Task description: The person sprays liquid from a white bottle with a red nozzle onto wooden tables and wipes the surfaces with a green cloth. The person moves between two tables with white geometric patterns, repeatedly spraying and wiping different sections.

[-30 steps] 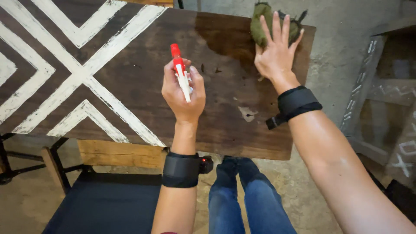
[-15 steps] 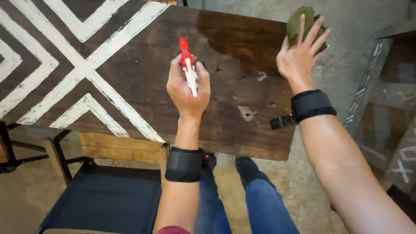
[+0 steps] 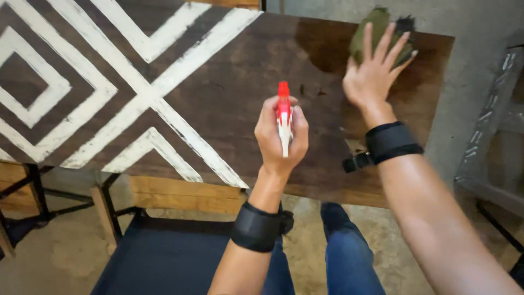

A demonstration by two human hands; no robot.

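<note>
Dark wooden tabletop [image 3: 229, 87] with white painted chevrons spreads left of our hands. Our left hand [image 3: 282, 136] grips a red-and-white spray bottle [image 3: 284, 117] upright. Right of it, our right hand [image 3: 376, 71] presses flat, fingers spread, on a green rag [image 3: 376, 27] at a wet patch.

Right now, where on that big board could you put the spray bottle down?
Bare dark wood lies between the white painted stripes and the green cloth under the right hand. The whole striped left part of the board is free too. It is crowded only at the far right corner. The left hand holds the spray bottle.
</note>
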